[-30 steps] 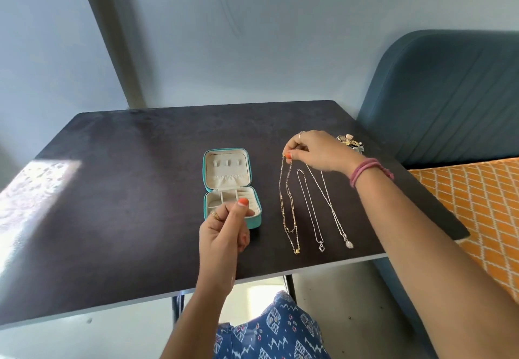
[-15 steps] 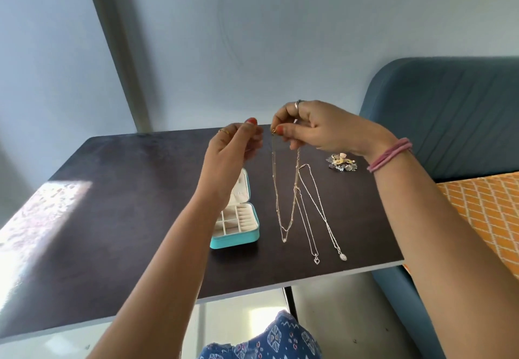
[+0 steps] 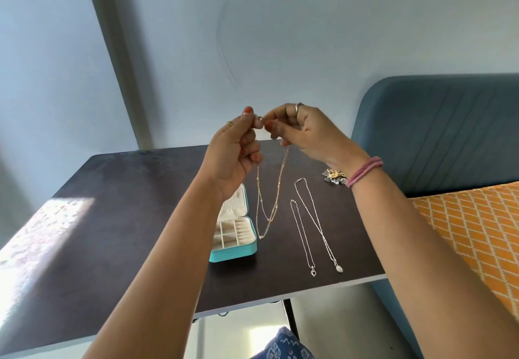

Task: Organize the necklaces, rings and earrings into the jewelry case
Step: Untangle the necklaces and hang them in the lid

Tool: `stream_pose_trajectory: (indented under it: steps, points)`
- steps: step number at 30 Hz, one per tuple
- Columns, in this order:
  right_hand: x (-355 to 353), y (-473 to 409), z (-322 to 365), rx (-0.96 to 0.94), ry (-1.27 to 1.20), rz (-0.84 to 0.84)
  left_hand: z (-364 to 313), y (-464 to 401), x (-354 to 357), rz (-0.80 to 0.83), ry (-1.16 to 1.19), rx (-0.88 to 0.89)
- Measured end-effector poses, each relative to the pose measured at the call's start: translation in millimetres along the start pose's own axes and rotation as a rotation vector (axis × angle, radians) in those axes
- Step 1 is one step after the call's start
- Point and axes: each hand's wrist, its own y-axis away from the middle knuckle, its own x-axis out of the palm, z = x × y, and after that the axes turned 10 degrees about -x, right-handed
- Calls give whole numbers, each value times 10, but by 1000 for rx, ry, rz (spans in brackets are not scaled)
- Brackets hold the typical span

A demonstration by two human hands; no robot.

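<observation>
Gold necklace (image 3: 269,198) hangs limp above the surface (image 3: 134,190) beside the open case (image 3: 233,254), left hand (image 3: 233,151) and right hand (image 3: 306,131) grips pinched at its clasp; light, tangle-prone, best held by the ends.

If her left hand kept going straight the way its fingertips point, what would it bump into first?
Probably the right hand. The left hand points up and slightly right, its fingertips almost meeting the right hand's over the top of the gold necklace both pinch. Beyond them only the wall shows; depth is unclear.
</observation>
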Motion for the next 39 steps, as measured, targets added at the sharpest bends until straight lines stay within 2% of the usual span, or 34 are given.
stream_pose_trajectory:
  steps: [5,8,11,14,21,25,29,31,34,39]
  points:
    - [99,220,-156,91,-38,27,-105,-10,-20,-57,190,72]
    - [186,354,-194,119,22,107,-144,-20,-36,-70,249,110]
    - [250,429,-181,113,101,197,-140,-62,-56,-103,219,149]
    - [239,428,-102,93,136,232,-80,-109,-111,-144,79,159]
    - [141,267,148,31,-26,118,97,-97,-214,-82,-183,36]
    - [107,168,172,65,-69,46,148,-4,-190,36,-271,-29]
    - [104,118,112,134,-119,-77,163,65,-163,44,-296,-83]
    - [125,117,52,170,-153,-134,150,88,-164,59,-260,-117]
    - [179,164,-66,234,-239,-208,121,97,-178,107,-81,-115]
    - [341,405,-198,254,-213,-144,70,59,-212,75,179,-40]
